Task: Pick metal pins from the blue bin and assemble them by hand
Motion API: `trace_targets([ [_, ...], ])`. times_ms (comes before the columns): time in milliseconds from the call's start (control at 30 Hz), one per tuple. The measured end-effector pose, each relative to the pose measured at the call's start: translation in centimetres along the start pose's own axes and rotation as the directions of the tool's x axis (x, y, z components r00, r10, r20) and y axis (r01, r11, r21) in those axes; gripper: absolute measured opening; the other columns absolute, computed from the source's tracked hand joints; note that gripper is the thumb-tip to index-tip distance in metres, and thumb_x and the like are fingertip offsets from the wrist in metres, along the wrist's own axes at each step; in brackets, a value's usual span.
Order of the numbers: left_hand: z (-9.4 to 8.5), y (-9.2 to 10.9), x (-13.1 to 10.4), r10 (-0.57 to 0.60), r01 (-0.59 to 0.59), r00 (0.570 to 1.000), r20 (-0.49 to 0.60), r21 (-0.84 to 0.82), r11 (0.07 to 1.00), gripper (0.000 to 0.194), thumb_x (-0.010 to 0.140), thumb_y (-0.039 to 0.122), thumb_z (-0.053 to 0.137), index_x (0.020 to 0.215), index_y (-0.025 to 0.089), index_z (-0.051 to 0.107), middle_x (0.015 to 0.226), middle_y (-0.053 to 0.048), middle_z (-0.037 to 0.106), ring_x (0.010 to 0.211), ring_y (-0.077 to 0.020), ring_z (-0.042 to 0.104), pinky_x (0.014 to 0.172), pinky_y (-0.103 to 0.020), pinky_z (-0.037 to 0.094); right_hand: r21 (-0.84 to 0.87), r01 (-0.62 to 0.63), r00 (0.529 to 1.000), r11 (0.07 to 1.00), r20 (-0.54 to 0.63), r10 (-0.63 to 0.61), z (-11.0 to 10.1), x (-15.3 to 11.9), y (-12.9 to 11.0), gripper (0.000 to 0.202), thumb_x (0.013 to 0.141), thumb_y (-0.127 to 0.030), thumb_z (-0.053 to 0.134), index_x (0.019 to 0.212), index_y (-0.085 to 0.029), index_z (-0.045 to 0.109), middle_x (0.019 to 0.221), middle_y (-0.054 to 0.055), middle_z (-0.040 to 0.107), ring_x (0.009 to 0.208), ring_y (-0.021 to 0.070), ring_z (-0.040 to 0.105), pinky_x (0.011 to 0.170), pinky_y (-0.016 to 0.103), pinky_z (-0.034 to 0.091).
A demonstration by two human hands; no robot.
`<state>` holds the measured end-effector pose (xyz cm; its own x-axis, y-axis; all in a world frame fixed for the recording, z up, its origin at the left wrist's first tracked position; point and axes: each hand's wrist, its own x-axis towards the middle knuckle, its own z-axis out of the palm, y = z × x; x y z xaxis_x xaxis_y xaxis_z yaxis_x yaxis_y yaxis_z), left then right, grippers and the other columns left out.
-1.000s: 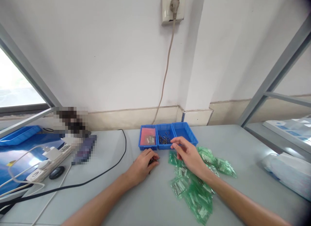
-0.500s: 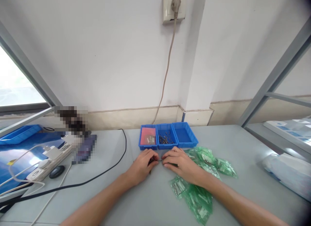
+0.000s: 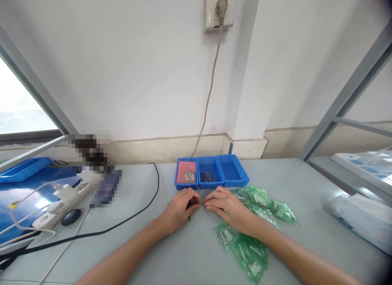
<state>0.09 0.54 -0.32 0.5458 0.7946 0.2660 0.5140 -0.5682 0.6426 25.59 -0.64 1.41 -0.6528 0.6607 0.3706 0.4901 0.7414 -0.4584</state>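
Note:
My left hand [image 3: 178,207] is closed near the table's middle, thumb and forefinger pinched on a small thin metal pin [image 3: 201,203]. Dark slender pieces show under its curled fingers, mostly hidden. Facing it, my right hand [image 3: 226,206] has its fingertips pressed together at the other end of the pin. Just beyond the hands stands a blue bin [image 3: 211,185] of loose dark and silvery pins. The blue bin on its left [image 3: 186,186] contains a pink sheet [image 3: 186,167] and a clear bag of small parts. Green plastic bags [image 3: 249,254] with small metal parts lie around my right forearm.
A third blue bin [image 3: 230,170] adjoins the other two on the right. A black cable [image 3: 122,221] crosses the table at left, near a dark mouse [image 3: 71,217] and a white power strip [image 3: 63,207]. At right lies a white plastic package [image 3: 363,219].
My right fingers have shifted slightly, and the dark piece that showed beneath them is no longer visible. Both hands otherwise stay in place.

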Motion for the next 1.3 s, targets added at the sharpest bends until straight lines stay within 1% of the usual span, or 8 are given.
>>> trace_targets([
  [100, 0.0, 0.1, 0.0, 0.004, -0.004, 1.0, -0.003, 0.005, 1.0, 0.011, 0.101, 0.011, 0.065, 0.103, 0.021, 0.063, 0.1, 0.0, 0.065, 0.093, -0.0189, 0.06, 0.087, -0.029, 0.045, 0.007, -0.005, 0.999, 1.0, -0.045, 0.006, 0.0, 0.1, 0.0, 0.025, 0.112, -0.025, 0.055, 0.107, -0.023, 0.08, 0.114, 0.005, 0.079, 0.101, 0.0236, 0.064, 0.096, 0.042, 0.046],
  [233, -0.1, 0.1, 0.0, 0.029, -0.029, 1.0, -0.005, 0.019, 0.999, 0.01, 0.102, 0.012, 0.063, 0.104, 0.021, 0.063, 0.1, -0.001, 0.065, 0.095, -0.0195, 0.06, 0.088, -0.03, 0.045, 0.028, -0.051, 0.998, 0.998, -0.044, 0.052, 0.0, 0.1, -0.1, 0.02, 0.112, -0.026, 0.055, 0.107, -0.024, 0.074, 0.109, 0.003, 0.079, 0.102, 0.023, 0.066, 0.104, 0.043, 0.044],
  [400, -0.1, 0.1, 0.1, 0.057, -0.057, 0.998, 0.002, 0.024, 0.998, 0.009, 0.104, 0.013, 0.06, 0.104, 0.021, 0.063, 0.101, -0.001, 0.066, 0.097, -0.0199, 0.06, 0.089, -0.031, 0.045, -0.002, -0.193, 0.981, 0.981, -0.028, 0.193, 0.5, -0.2, 0.0, 0.011, 0.107, -0.026, 0.062, 0.116, -0.026, 0.068, 0.108, 0.003, 0.075, 0.101, 0.0249, 0.065, 0.093, 0.039, 0.05],
  [600, -0.1, 0.3, 0.0, 0.037, -0.037, 0.999, 0.01, 0.013, 0.999, 0.007, 0.103, 0.015, 0.063, 0.105, 0.022, 0.063, 0.099, -0.001, 0.066, 0.095, -0.0199, 0.061, 0.088, -0.031, 0.046, -0.06, -0.079, 0.997, 0.995, -0.002, 0.079, 0.6, -0.2, 0.2, 0.022, 0.11, -0.019, 0.053, 0.12, -0.025, 0.071, 0.111, 0.005, 0.075, 0.105, 0.0258, 0.065, 0.101, 0.044, 0.046],
  [733, -0.1, 0.0, 0.0, 0.026, -0.026, 1.0, -0.003, 0.012, 1.0, 0.01, 0.101, 0.015, 0.066, 0.109, 0.022, 0.064, 0.101, -0.002, 0.065, 0.095, -0.0201, 0.061, 0.087, -0.031, 0.048, -0.069, -0.113, 0.992, 0.991, -0.055, 0.11, 0.0, -0.2, 0.0, 0.027, 0.108, -0.017, 0.052, 0.123, -0.026, 0.072, 0.106, 0.007, 0.07, 0.102, 0.0259, 0.064, 0.094, 0.042, 0.05],
  [933, 0.3, -0.6, 0.0, 0.029, -0.028, 0.999, -0.019, 0.04, 0.999, 0.013, 0.101, 0.016, 0.067, 0.112, 0.022, 0.065, 0.106, -0.004, 0.066, 0.099, -0.0215, 0.062, 0.089, -0.032, 0.05, 0.049, -0.167, 0.976, 0.985, -0.132, 0.172, -0.3, -0.2, 0.2, 0.029, 0.112, -0.015, 0.039, 0.117, -0.024, 0.066, 0.111, 0.007, 0.064, 0.103, 0.0223, 0.063, 0.093, 0.036, 0.052],
  [1167, 0.2, -0.5, -0.1, 0.057, -0.056, 0.998, -0.022, 0.037, 0.998, 0.008, 0.102, 0.018, 0.064, 0.11, 0.021, 0.065, 0.11, -0.006, 0.066, 0.102, -0.0222, 0.061, 0.091, -0.034, 0.051, 0.081, -0.171, 0.962, 0.982, -0.2, 0.184, -0.6, 0.0, 0.1, 0.023, 0.112, -0.02, 0.043, 0.115, -0.026, 0.066, 0.111, 0.007, 0.064, 0.104, 0.0226, 0.064, 0.094, 0.036, 0.052],
  [1300, 0.1, -0.4, -0.1, 0.056, -0.056, 0.998, -0.02, 0.033, 0.998, 0.008, 0.103, 0.019, 0.065, 0.11, 0.021, 0.065, 0.11, -0.006, 0.065, 0.102, -0.0223, 0.062, 0.092, -0.034, 0.052, 0.117, -0.22, 0.942, 0.968, -0.233, 0.242, -0.9, 0.0, -0.2, 0.023, 0.112, -0.026, 0.046, 0.112, -0.026, 0.069, 0.11, 0.007, 0.065, 0.097, 0.0234, 0.065, 0.083, 0.035, 0.054],
])
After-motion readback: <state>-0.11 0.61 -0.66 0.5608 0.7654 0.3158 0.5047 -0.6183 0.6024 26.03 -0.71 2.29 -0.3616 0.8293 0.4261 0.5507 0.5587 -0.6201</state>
